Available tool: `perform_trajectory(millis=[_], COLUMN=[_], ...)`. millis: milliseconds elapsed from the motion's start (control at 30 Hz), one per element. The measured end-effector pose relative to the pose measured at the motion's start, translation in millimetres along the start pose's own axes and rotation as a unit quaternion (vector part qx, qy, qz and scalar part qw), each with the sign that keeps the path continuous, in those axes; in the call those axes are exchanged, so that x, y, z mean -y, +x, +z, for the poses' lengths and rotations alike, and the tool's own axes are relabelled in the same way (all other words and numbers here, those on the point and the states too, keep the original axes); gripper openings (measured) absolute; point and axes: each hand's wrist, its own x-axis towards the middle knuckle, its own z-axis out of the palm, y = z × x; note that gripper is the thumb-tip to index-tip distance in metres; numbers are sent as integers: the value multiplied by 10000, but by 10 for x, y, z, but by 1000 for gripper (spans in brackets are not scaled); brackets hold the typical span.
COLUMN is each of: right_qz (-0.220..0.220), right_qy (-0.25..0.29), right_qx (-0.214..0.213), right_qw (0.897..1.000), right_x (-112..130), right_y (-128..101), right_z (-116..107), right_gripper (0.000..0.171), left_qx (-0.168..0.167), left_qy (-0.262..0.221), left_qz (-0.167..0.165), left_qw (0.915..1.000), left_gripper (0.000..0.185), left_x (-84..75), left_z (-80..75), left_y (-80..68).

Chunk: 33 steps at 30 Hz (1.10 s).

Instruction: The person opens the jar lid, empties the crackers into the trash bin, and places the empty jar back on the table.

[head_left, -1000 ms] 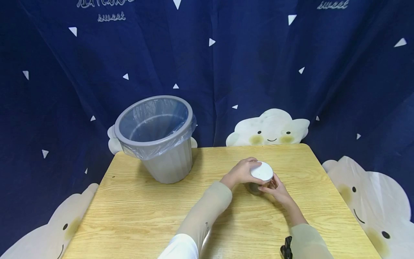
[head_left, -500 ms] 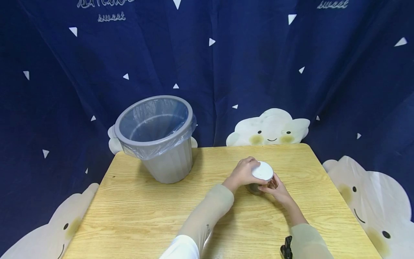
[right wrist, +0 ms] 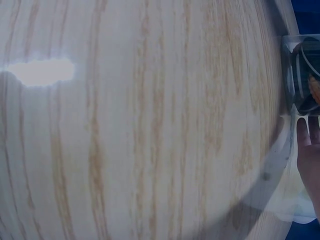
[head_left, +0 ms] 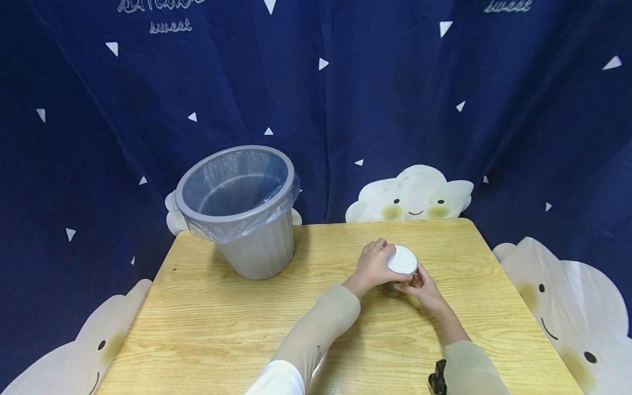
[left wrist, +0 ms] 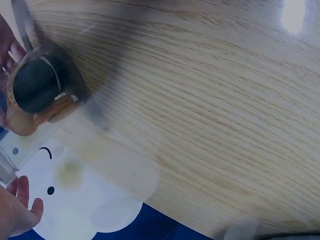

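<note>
A jar with a round white lid [head_left: 402, 260] stands at the right half of the table, between both hands. My left hand [head_left: 372, 267] grips the lid from the left, with the thumb along its near edge. My right hand [head_left: 425, 291] holds the jar's body from the right, just below the lid. In the left wrist view the jar [left wrist: 37, 85] shows clear walls and a dark label with a brown, biscuit-like picture. The right wrist view catches only part of the jar [right wrist: 304, 75] and the right hand's fingers [right wrist: 303, 134] against it. The hands hide much of the body in the head view.
A grey waste bin [head_left: 261, 247] with a clear plastic liner stands at the table's back left. The wooden table [head_left: 222, 329] ends at a dark blue curtain [head_left: 316, 82] printed with clouds and triangles.
My left hand has turned slightly around the lid, its wrist and sleeve shifting a little to the right. The right hand and the bin stay where they were.
</note>
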Motion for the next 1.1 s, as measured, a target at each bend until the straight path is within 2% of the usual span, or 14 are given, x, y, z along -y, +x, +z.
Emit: perform_trajectory(millis=[100,267,567,667,800,967,1100], right_qz=[-32,-104,-158,-178,-215,-212,-192], right_qy=[-73,-94,-50,28,5,-167,-195], right_qx=[-33,-90,-42,-5,-14,-38,-72], right_qw=[10000,9999,9999,9998,9998,9996,9996], right_x=[-121,-139,-131,-132,-129,-135,-147], right_y=[45,54,50,52,53,60,61], right_z=[-28,-23,-26,-28,-26,-31,-39], right_gripper=[90,90,89,90,89,87,87], left_qx=[-2,30,29,57,265,549,762], left_qy=[141,303,458,676,821,495,39], left_qz=[-148,-348,-397,-321,-181,208,787], left_qw=[9998,9989,9982,9972,9961,9971,9940], left_gripper=[68,72,76,81,86,84,81], left_x=[-27,-66,-74,-59,-15,69,146], left_z=[20,48,61,41,13,-41,-81], left_y=[3,10,-4,-5,11,53,96])
